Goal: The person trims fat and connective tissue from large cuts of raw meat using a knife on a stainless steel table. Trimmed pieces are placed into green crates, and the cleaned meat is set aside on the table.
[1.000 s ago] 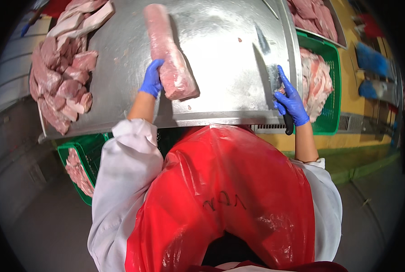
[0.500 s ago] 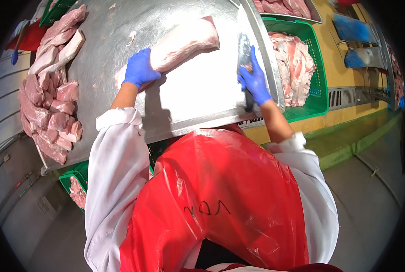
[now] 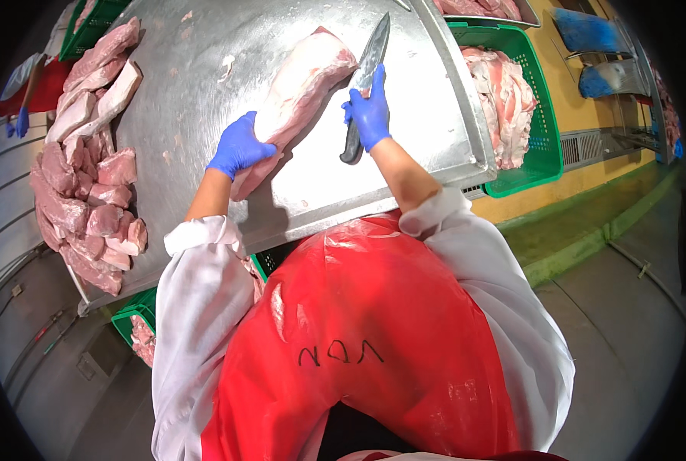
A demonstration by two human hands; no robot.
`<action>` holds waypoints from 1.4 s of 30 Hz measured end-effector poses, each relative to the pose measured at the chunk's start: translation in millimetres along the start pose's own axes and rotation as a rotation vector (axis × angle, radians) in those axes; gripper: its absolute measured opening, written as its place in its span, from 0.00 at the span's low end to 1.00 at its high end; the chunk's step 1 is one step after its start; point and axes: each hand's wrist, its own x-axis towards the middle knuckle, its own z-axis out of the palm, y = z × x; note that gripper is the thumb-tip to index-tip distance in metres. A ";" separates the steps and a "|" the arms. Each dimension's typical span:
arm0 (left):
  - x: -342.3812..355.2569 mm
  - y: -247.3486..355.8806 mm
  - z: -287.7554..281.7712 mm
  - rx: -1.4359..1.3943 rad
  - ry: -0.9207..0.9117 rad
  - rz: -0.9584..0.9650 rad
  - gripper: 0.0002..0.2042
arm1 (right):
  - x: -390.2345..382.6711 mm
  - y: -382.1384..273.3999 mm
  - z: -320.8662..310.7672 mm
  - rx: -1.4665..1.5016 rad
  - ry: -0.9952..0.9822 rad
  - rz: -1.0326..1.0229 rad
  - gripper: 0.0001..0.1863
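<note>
A long, pale pork loin [image 3: 297,84] with a fatty top lies slanting across the metal table [image 3: 177,146]. My left hand [image 3: 240,146], in a blue glove, grips its near end, thumb on the right side and fingers on the left. In my right hand [image 3: 370,111], also blue-gloved, is a large knife [image 3: 373,52]. The forefinger stretches up along the knife while the other fingers curl round it, and part of the black handle shows below them. The blade points away from me, close beside the loin's right edge.
Several cut pieces of meat [image 3: 101,192] are heaped along the table's left side. A green crate [image 3: 544,115] with pale trimmings stands beyond the right edge. Another green crate [image 3: 131,311] sits below at the left. Small scraps [image 3: 226,69] lie on the table.
The knife has moved left with my right hand, up to the loin. The loin has turned steeper, its near end now closer to me. My left hand stays on it.
</note>
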 end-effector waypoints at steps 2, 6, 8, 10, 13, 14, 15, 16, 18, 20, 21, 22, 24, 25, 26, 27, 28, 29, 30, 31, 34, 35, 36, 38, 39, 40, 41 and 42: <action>-0.8 3.1 -3.3 -0.010 -0.027 -0.001 0.34 | 16.3 -4.1 0.7 0.113 -0.026 -0.041 0.47; -5.8 -0.5 -3.7 -0.048 -0.016 0.027 0.32 | -12.3 -2.8 -2.5 0.054 -0.140 -0.091 0.44; -6.4 -4.5 -3.9 -0.060 -0.019 0.041 0.32 | -58.9 4.1 -1.1 0.146 -0.186 -0.026 0.44; -7.7 -6.7 -5.2 -0.046 -0.034 0.059 0.32 | -50.3 9.0 3.5 0.059 -0.175 -0.157 0.45; -4.4 -7.8 -2.4 -0.015 -0.049 0.091 0.32 | 8.5 -28.2 5.3 0.117 -0.173 -0.097 0.45; -4.8 -9.3 -2.2 -0.018 -0.044 0.090 0.32 | 20.0 -35.7 7.2 0.114 -0.195 -0.101 0.45; -5.1 -10.9 -1.3 -0.020 -0.039 0.089 0.32 | 12.7 -30.7 10.6 0.106 -0.168 -0.123 0.45; -5.6 -12.9 -0.6 -0.022 -0.033 0.090 0.33 | -2.8 -22.1 13.5 0.098 -0.141 -0.146 0.45; -5.2 -18.2 1.0 -0.016 -0.012 0.113 0.33 | -49.1 24.0 10.1 -0.083 -0.171 -0.309 0.45; -6.5 -21.3 0.7 -0.002 -0.008 0.125 0.33 | -68.1 24.5 15.8 0.033 -0.214 -0.265 0.45; -8.5 -18.6 -1.2 0.014 -0.024 0.133 0.33 | -53.1 17.9 13.5 0.029 -0.205 -0.245 0.45; -10.6 -18.0 -1.7 0.029 -0.040 0.141 0.33 | -36.3 9.2 13.1 0.025 -0.198 -0.225 0.45; -8.6 -18.5 3.0 0.031 -0.037 0.156 0.33 | -1.8 -38.9 24.6 0.101 -0.179 -0.152 0.44; -7.7 -18.2 2.1 0.030 -0.028 0.160 0.33 | -2.7 -37.1 28.8 0.110 -0.170 -0.151 0.44; -7.9 -18.3 2.7 0.031 -0.021 0.153 0.33 | -6.2 -31.2 32.3 0.119 -0.159 -0.149 0.44; -8.0 -20.3 3.9 0.028 -0.014 0.147 0.33 | -27.5 -17.2 31.2 0.029 -0.188 -0.210 0.44; -10.3 -23.4 4.3 0.022 -0.003 0.133 0.33 | -57.0 -3.8 33.0 -0.046 -0.211 -0.275 0.44; -9.9 -25.2 4.4 0.039 0.001 0.138 0.33 | -86.9 9.6 32.2 -0.120 -0.219 -0.343 0.43; -11.4 -26.2 4.3 0.059 0.002 0.142 0.33 | -92.7 10.8 30.9 -0.122 -0.208 -0.299 0.43; -12.1 -26.9 4.1 0.080 0.003 0.145 0.33 | -94.8 9.9 30.4 -0.127 -0.200 -0.259 0.44; -18.9 -15.5 -1.5 0.069 -0.027 0.144 0.33 | -29.8 -29.5 17.0 -0.103 -0.131 -0.207 0.45; -21.2 -11.8 -1.9 0.150 0.007 0.128 0.32 | -12.1 -48.4 13.7 -0.020 -0.086 -0.237 0.46; -26.3 -9.5 -0.9 0.230 0.039 0.103 0.31 | -6.6 -69.2 4.2 -0.083 -0.075 -0.284 0.46; -22.7 7.4 2.9 0.347 0.142 0.130 0.31 | 16.3 -70.7 -39.4 -0.062 -0.015 -0.354 0.45; -20.8 28.6 5.8 0.382 0.220 0.161 0.31 | 13.5 -77.6 -52.6 -0.061 0.004 -0.363 0.45; -17.6 50.5 13.2 0.416 0.298 0.193 0.31 | 11.0 -84.2 -65.0 -0.060 0.024 -0.373 0.45; -3.2 73.1 24.8 0.324 0.361 0.273 0.29 | 12.9 -82.5 -80.4 -0.039 0.034 -0.386 0.45; 7.4 93.9 38.8 0.416 0.501 0.415 0.28 | 14.5 -81.7 -87.3 -0.039 0.031 -0.362 0.45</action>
